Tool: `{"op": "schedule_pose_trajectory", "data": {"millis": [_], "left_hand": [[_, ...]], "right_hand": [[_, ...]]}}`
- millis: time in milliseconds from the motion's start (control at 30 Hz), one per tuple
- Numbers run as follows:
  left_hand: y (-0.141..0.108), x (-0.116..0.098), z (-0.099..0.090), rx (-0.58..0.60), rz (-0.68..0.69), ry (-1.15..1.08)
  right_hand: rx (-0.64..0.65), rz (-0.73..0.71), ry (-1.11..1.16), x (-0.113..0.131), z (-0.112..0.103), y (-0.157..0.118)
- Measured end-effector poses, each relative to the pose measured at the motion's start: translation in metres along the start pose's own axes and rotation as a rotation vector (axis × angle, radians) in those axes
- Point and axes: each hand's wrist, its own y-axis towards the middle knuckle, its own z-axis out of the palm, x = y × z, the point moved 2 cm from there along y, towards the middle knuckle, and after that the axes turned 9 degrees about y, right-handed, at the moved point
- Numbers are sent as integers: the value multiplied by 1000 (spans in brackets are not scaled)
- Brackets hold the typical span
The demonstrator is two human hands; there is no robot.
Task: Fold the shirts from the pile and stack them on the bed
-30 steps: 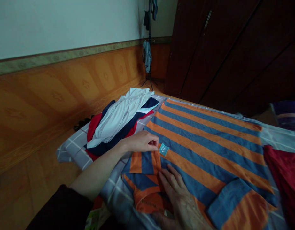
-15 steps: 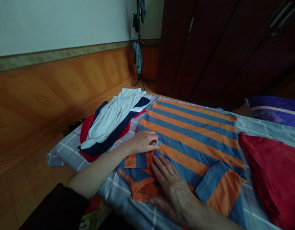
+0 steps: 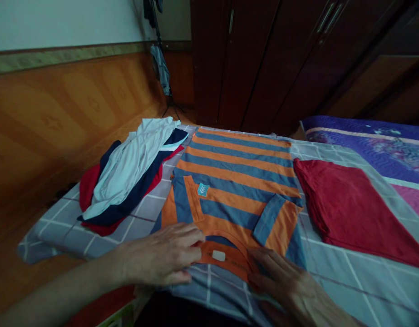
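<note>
An orange and blue striped shirt point(image 3: 236, 175) lies spread on the checked bedding, its neckline toward me and both sleeves folded inward. A small teal patch point(image 3: 203, 190) shows beside the left sleeve's cuff. My left hand point(image 3: 168, 254) is at the left side of the collar, fingers curled together at the fabric; what lies between thumb and fingers is partly hidden. At the collar's right side, my right hand point(image 3: 284, 281) has its fingers on the orange cloth, thumb near them. A pale label sits inside the neck between the hands.
A pile of white, navy and red clothes point(image 3: 127, 168) lies at the left. Folded red cloth point(image 3: 355, 204) is on the right, with purple bedding point(image 3: 376, 141) behind it. Dark wardrobes point(image 3: 257, 59) and a clothes stand point(image 3: 160, 54) are at the back.
My left hand has left the teal patch and moved down to the collar's left side. My right hand has shifted right along the collar. The neckline now lies more open, and the view has turned right.
</note>
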Motion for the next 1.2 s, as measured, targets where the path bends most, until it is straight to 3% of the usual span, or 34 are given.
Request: {"op": "schedule_pose_trajectory", "data": {"millis": [167,333,500,633,800,900,1000,1200], "left_hand": [[-10,2,17,2,-75,52],[-10,7,8,-12,-89,-52],[-16,6,4,43,-78,-127],[-23,2,21,-44,-95,11],[-39,6,46,-193,-167,318],[-50,17,50,-254,-218,398],[-57,27,50,-258,-234,439],[-59,27,49,-217,-185,448]], "right_hand": [[-90,16,-88,1,18,-6],[-137,44,-104,4,17,-19],[-144,-77,-219,4,20,-42],[-163,-5,-322,-2,32,-47],[-315,69,-498,-23,46,-68],[-273,91,-539,-34,51,-80],[-227,72,-574,-37,47,-81],[-334,34,-591,-33,36,-68]]}}
